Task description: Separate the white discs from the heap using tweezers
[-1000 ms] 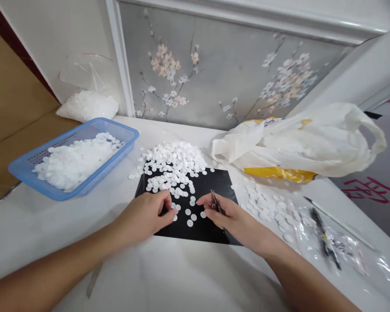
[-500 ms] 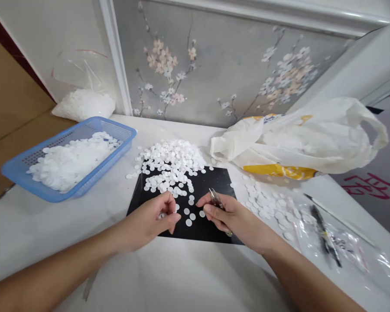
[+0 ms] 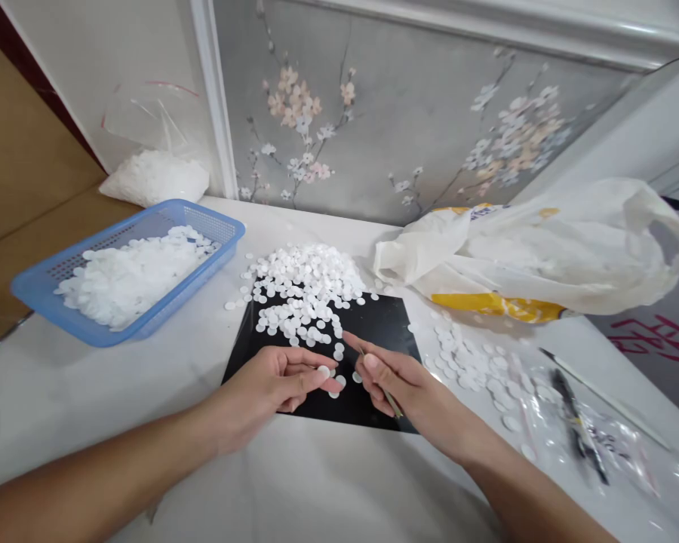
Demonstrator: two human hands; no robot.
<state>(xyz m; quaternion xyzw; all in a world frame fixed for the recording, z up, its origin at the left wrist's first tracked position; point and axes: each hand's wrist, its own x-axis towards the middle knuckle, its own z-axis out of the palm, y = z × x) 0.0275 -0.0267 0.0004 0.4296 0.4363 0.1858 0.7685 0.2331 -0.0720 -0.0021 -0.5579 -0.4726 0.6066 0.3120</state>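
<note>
A black mat (image 3: 385,320) lies on the white table with a heap of small white discs (image 3: 305,283) spilling over its far edge. My left hand (image 3: 277,385) hovers over the mat's near left part, palm turned up, thumb and fingers pinching one white disc (image 3: 324,371). My right hand (image 3: 396,377) is closed on thin metal tweezers (image 3: 380,381) just to the right, its forefinger stretched towards the heap. A few loose discs lie on the mat between the two hands.
A blue basket (image 3: 34,290) full of white discs stands at the left, a clear bag of discs (image 3: 155,177) behind it. A white and yellow plastic bag (image 3: 543,256) lies at the right. More discs (image 3: 469,362), a black pen (image 3: 580,422) and clear bags lie at the right.
My left hand has turned palm up and now shows a disc at its fingertips. My right hand has tipped the tweezers down flatter and stretched its forefinger forward.
</note>
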